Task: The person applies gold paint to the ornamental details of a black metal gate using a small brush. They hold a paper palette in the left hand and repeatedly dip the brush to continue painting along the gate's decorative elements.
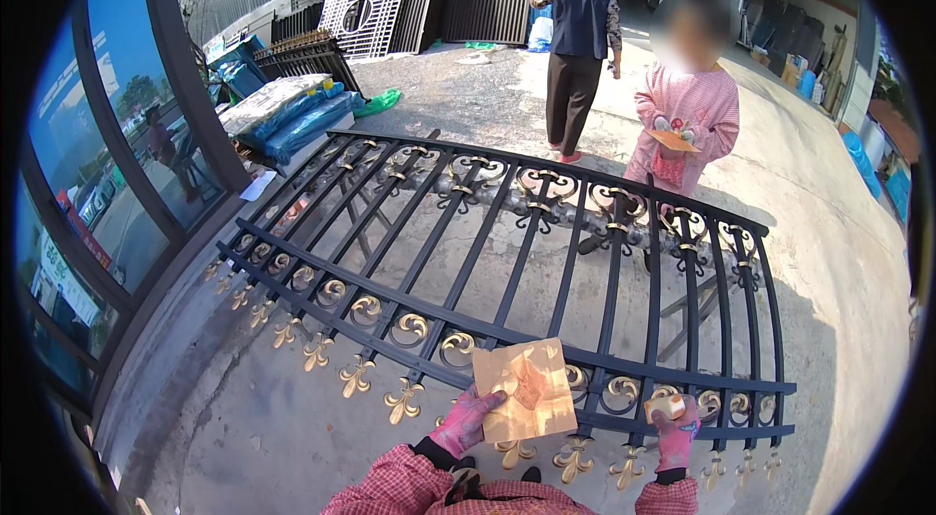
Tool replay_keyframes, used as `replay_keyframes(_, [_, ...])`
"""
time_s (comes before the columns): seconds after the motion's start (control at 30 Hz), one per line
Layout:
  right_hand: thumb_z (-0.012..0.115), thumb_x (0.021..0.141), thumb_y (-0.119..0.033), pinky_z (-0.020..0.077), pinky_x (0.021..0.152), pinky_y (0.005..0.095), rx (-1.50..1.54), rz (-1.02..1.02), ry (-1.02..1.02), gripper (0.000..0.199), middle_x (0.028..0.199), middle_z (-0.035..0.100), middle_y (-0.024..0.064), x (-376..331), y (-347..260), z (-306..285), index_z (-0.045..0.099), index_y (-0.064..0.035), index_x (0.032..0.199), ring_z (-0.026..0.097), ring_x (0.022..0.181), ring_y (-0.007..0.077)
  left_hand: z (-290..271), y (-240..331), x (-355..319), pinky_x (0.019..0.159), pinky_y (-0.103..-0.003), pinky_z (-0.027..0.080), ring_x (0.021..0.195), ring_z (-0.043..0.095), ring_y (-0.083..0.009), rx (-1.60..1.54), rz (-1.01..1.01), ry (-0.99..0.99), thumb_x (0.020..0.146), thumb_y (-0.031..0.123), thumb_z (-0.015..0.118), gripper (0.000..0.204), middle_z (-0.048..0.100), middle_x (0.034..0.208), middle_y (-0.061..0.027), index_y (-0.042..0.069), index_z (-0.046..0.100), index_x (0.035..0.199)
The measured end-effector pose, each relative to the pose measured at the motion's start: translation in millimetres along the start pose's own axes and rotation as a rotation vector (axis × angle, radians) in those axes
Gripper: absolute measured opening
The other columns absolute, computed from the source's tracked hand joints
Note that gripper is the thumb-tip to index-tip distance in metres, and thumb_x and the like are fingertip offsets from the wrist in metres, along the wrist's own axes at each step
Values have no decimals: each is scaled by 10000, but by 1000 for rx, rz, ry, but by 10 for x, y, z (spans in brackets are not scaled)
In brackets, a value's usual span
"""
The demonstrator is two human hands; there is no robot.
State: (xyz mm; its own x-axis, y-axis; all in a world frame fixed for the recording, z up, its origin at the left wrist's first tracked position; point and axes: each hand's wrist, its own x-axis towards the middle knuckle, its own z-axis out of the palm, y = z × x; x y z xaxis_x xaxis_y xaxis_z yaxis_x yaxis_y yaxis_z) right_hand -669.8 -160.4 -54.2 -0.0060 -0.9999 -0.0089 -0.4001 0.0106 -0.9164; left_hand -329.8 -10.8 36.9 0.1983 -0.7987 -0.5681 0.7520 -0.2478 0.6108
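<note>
My left hand [468, 423], in a pink stained glove, grips the edge of a square sheet of brown paper [499, 374] with a shiny copper-gold smear in its middle. In my pink-gloved right hand [677, 439] is a small pale sponge-like block [664, 407] with orange-gold on it; its exact kind is hard to make out. That hand is at the near rail, beside the scroll rings. Beneath both hands lies a black metal fence panel [419, 305] with gold-coloured scrolls, and gold fleur-de-lis tips [402, 402] along its near edge.
Across the panel stands a person in pink checks [717, 115] with a brown sheet [673, 140]. Another person in a dark vest [577, 22] is farther back. Wrapped stacks [292, 110] lie left, near the glass wall [127, 115]. More panels [487, 3] lean behind.
</note>
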Motion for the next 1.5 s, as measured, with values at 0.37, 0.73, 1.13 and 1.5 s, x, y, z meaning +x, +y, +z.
replay_keyframes(0.37, [723,640,-15,508,674,281,67,-6,59,400,881,625,75,-632,-1035,575,550,-8,1001,615,762,165,-510,454,-386,917,-410,507,1093,575,-267,46,-6,-87,870,120,616,493,534,1226,-120,31,398,1302])
replay_keyframes(0.73, [698,736,-32,495,686,235,181,-23,6,369,939,599,51,-849,-1652,741,537,-27,1068,590,801,120,-699,560,-496,851,-372,541,1030,605,-234,75,107,-89,906,44,539,397,550,1195,-98,39,409,1282])
replay_keyframes(1.13, [759,637,-78,497,733,363,-348,-506,-388,451,904,623,114,-1089,-2247,1413,562,-51,1042,616,847,298,-749,492,-355,841,-348,539,1034,599,-212,164,-68,-130,919,33,509,416,546,1204,-102,35,378,1314])
replay_keyframes(1.5, [777,601,-149,442,843,408,-489,-314,-429,497,966,614,90,-990,-1821,1254,553,-86,1039,563,977,318,-629,292,-12,879,-334,519,1063,584,-204,192,-126,-131,923,17,500,395,550,1212,-83,52,410,1306])
